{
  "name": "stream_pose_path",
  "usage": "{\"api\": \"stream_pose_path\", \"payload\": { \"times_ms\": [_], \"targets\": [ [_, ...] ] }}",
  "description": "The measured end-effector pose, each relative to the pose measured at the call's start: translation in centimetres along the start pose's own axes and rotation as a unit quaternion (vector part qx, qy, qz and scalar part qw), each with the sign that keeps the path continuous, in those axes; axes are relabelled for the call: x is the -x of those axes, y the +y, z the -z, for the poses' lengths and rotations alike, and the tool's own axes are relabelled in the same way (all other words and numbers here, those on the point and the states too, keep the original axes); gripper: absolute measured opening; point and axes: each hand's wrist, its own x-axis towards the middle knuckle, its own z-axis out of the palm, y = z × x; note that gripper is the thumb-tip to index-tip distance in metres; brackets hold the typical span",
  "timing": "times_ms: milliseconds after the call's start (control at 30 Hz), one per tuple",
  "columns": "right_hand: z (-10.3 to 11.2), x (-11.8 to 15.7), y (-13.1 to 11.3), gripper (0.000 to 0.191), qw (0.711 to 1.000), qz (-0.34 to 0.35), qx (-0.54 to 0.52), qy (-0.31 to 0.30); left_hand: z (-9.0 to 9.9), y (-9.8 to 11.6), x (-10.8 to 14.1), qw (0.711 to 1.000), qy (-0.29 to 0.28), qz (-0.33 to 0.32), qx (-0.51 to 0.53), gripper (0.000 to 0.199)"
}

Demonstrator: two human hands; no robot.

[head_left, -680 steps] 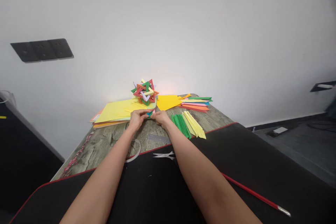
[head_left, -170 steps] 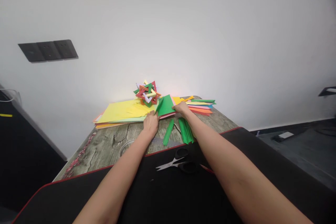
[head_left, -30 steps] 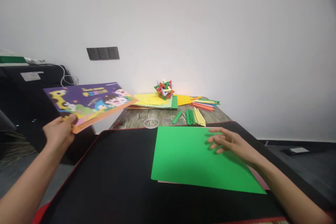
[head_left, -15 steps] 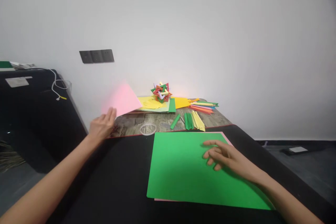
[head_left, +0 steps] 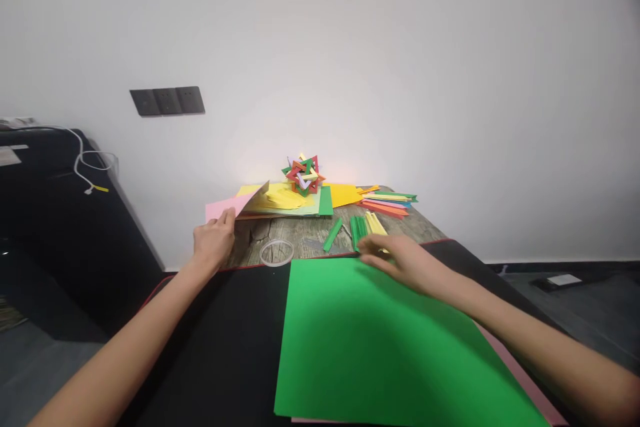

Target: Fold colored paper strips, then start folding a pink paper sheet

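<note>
My left hand point(head_left: 214, 240) is closed on the near edge of a pink paper sheet point(head_left: 225, 205) at the back left; the sheet's right corner tilts up beside the yellow paper. A large green paper sheet point(head_left: 345, 333) lies on the black mat, with pink paper point(head_left: 517, 370) showing from under its right and near edges. Above the green sheet's far edge is my right hand point(head_left: 407, 263), palm down and holding nothing visible, its thumb apart from the bent fingers. Just beyond those fingers lie folded green strips point(head_left: 357, 230) and folded yellow strips point(head_left: 375, 221).
A multicoloured paper star model point(head_left: 303, 175) stands on stacked paper by the wall. Several coloured strips point(head_left: 387, 203) lie to its right. A clear ring point(head_left: 277, 253) and a single green strip point(head_left: 333, 235) rest on the wooden tabletop. The black mat point(head_left: 220, 340) covers the near side.
My left hand has lowered the pink sheet toward the paper stack. My right hand has moved left and away from me, to the green sheet's far edge. The view has shifted slightly right.
</note>
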Motion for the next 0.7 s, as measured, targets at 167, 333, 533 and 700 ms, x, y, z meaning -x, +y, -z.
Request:
{"api": "stream_pose_path", "payload": {
  "times_ms": [167,333,533,700],
  "targets": [
    [-3.1,-14.3,-1.9,0.030,0.996,0.027,0.081,0.027,0.5,-0.6,-0.3,0.999,0.002,0.046,-0.021,0.043],
    [-8.2,-23.3,-2.4,0.034,0.991,-0.023,0.128,0.042,1.3,-1.3,-1.0,0.997,-0.001,0.069,-0.033,0.039],
    [-11.6,-25.6,-1.2,0.036,0.978,-0.105,0.176,0.042,2.5,-2.4,-1.6,0.996,0.003,0.076,-0.038,0.037],
    [-12.1,-25.9,-0.6,0.039,0.967,-0.138,0.208,0.042,2.5,-2.6,-1.6,0.997,0.000,0.066,-0.037,0.037]
  ]
}}
